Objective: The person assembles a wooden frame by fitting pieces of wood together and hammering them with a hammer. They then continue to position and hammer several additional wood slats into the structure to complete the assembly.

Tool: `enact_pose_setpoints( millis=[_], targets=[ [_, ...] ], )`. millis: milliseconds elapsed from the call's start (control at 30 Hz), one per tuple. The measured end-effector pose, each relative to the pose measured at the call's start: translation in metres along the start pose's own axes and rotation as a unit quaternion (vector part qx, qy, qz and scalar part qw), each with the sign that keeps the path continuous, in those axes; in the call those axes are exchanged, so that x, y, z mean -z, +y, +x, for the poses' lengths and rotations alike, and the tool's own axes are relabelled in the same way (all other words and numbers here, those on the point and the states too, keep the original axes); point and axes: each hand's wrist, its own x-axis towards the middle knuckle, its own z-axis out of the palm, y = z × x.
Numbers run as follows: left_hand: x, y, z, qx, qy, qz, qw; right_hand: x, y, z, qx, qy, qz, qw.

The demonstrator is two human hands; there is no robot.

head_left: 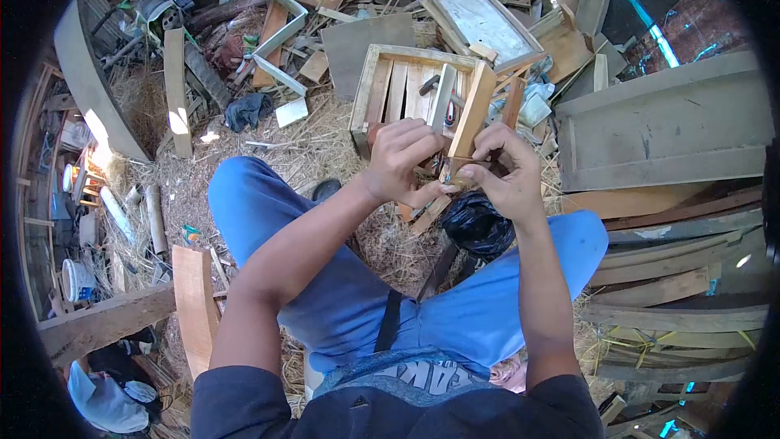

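Both hands are together in front of the wooden crate point(364, 106), at the near end of a light wooden piece point(474, 114) that slants up and away over the crate's right side. My left hand point(408, 164) is curled beside that end, thumb stretched toward it; what its fingers hold, if anything, is hidden. My right hand point(510, 169) pinches the near end of the piece between thumb and fingers. A pale strip point(442, 99) and a dark-handled tool point(429, 85) lie in the crate. Small details between the fingertips are too small to tell.
A black plastic bag point(478, 223) sits just below my right hand, between the knees. Boards are stacked at the right point(674, 276), with a large panel point(666, 130) above them. Wood scraps point(317, 65) lie beyond. A plank point(193, 301) stands near my left elbow.
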Motion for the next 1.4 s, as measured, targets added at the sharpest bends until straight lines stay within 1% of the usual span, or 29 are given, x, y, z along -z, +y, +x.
enact_pose_setpoints(
  millis=[100,167,267,467,700,767,800,867,900,933,1000,1033,1067,1100,1133,1200,1233,1267,1300,1333,1367,1400],
  targets=[
    [0.001,0.001,0.001,-0.011,-0.01,-0.002,1.0,0.001,-0.001,-0.001,0.002,-0.002,-0.008,1.0],
    [-0.001,0.0,0.001,-0.017,0.003,-0.005,1.0,0.001,0.0,-0.001,0.004,-0.003,-0.009,1.0],
    [0.001,0.001,0.0,-0.012,-0.012,-0.007,1.0,0.001,-0.001,-0.002,-0.009,-0.003,0.009,1.0],
    [0.002,0.003,0.002,-0.009,-0.018,-0.011,1.0,0.002,0.0,-0.002,0.0,-0.004,0.001,1.0],
    [0.0,0.003,0.0,-0.013,-0.008,-0.017,1.0,0.003,0.001,-0.002,-0.012,-0.002,-0.014,1.0],
    [-0.004,0.002,-0.005,0.067,-0.005,-0.024,0.997,0.001,0.005,0.0,0.025,0.023,-0.081,0.996],
    [-0.007,0.001,-0.007,0.066,-0.006,-0.025,0.997,0.001,0.005,0.003,0.026,0.024,-0.082,0.996],
    [-0.012,-0.005,-0.01,0.142,0.038,-0.046,0.988,0.001,0.006,0.012,0.134,0.124,-0.177,0.967],
    [-0.014,-0.011,-0.012,0.151,0.054,-0.035,0.986,0.006,0.016,0.013,0.136,0.164,-0.163,0.963],
    [-0.014,-0.015,-0.014,0.15,0.054,-0.036,0.987,0.012,0.021,0.015,0.136,0.164,-0.163,0.963],
    [-0.015,-0.022,-0.017,0.222,0.111,-0.023,0.968,0.024,0.03,0.017,0.096,0.28,-0.161,0.941],
    [-0.014,-0.03,-0.02,0.222,0.119,-0.02,0.968,0.03,0.037,0.017,0.097,0.282,-0.161,0.941],
    [-0.015,-0.037,-0.021,0.22,0.118,-0.021,0.968,0.035,0.046,0.016,0.022,0.303,-0.162,0.939],
    [-0.016,-0.044,-0.023,0.241,0.149,-0.046,0.958,0.038,0.052,0.015,-0.054,0.323,-0.162,0.931],
    [-0.018,-0.05,-0.026,0.262,0.179,-0.071,0.946,0.041,0.059,0.014,-0.054,0.326,-0.163,0.93],
    [-0.02,-0.058,-0.03,0.275,0.185,-0.09,0.939,0.044,0.075,0.015,-0.141,0.298,-0.219,0.918],
    [-0.02,-0.06,-0.029,0.275,0.199,-0.093,0.936,0.05,0.093,0.014,-0.138,0.27,-0.264,0.916],
    [-0.019,-0.062,-0.03,0.276,0.213,-0.095,0.932,0.055,0.11,0.009,-0.137,0.27,-0.263,0.916],
    [-0.017,-0.059,-0.028,0.287,0.211,-0.114,0.927,0.054,0.114,0.008,-0.092,0.217,-0.401,0.886],
    [-0.018,-0.063,-0.03,0.286,0.212,-0.111,0.928,0.053,0.117,0.008,-0.045,0.159,-0.528,0.833],
    [-0.019,-0.066,-0.034,0.3,0.221,-0.12,0.92,0.052,0.12,0.005,-0.144,0.117,-0.498,0.847],
    [-0.019,-0.067,-0.034,0.315,0.229,-0.13,0.912,0.049,0.123,0.002,-0.143,0.116,-0.496,0.849]
  ],
)
